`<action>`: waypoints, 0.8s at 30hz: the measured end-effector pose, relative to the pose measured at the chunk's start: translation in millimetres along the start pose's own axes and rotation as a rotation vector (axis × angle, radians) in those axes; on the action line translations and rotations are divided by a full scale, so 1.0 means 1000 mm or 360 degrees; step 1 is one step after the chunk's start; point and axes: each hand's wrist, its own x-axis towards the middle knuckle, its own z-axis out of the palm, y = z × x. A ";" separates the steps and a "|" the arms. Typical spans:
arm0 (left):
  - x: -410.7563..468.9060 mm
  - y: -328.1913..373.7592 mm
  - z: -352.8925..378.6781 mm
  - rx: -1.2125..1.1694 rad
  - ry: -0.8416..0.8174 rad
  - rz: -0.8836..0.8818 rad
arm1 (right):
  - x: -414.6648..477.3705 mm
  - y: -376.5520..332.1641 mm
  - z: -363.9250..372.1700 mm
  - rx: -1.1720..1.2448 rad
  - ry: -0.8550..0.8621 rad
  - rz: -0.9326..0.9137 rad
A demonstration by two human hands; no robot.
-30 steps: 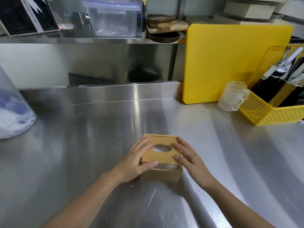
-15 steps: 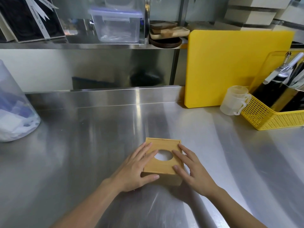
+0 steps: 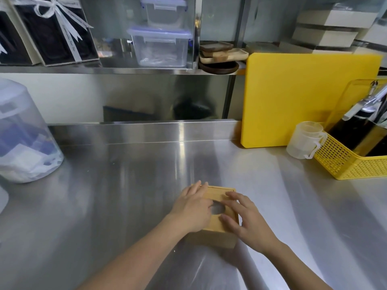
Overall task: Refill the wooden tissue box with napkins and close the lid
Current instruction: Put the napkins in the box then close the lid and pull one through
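Both hands had shifted further over the lid: the left hand (image 3: 193, 208) lay flat, the right hand (image 3: 246, 219) pressed down, apparently ungripped, on the wooden tissue box (image 3: 217, 225) on the steel counter (image 3: 117, 195).

Left hand (image 3: 191, 208) has slid further over the lid (image 3: 217, 196)

head-worn view, close, angled down forward

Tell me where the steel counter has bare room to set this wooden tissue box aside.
Bare steel counter runs between the clear plastic tub and the wooden tissue box, and back to the rear ledge. It is crowded at right: yellow cutting board, measuring cup, yellow basket.
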 end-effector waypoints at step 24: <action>0.037 0.015 -0.014 0.0649 -0.0034 0.0386 | 0.008 0.002 0.008 -0.0083 0.0033 -0.0035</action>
